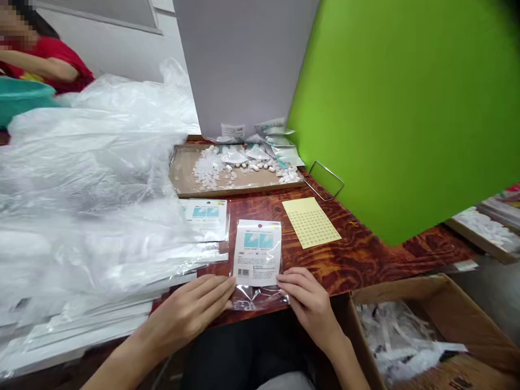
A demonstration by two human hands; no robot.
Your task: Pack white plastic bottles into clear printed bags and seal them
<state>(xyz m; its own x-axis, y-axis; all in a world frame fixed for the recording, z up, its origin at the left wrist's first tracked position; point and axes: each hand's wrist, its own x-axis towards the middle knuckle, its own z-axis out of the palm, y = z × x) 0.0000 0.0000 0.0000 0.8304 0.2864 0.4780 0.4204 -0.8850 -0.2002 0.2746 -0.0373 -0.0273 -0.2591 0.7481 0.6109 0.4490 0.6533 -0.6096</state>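
Note:
A clear plastic packet (257, 297) with a white printed card (258, 257) inside it lies at the table's front edge, with two blue pictures and a barcode showing. My left hand (199, 303) grips its lower left edge, fingers straight and pressed together, the thumb low by the bag. On the opposite side, my right hand (306, 295) has its curled fingers on the lower right edge. Just behind and to the left is another printed card packet (207, 216). A yellow sheet of small printed labels (312, 222) lies to the right.
A shallow cardboard tray (184, 173) holds white pieces and filled packets. Plastic bags (89, 179) cover the left side. A green panel (398, 108) and grey panel (247, 59) stand behind. An open carton (459, 309) sits lower right. A person in a red sleeve (69, 59) is far left.

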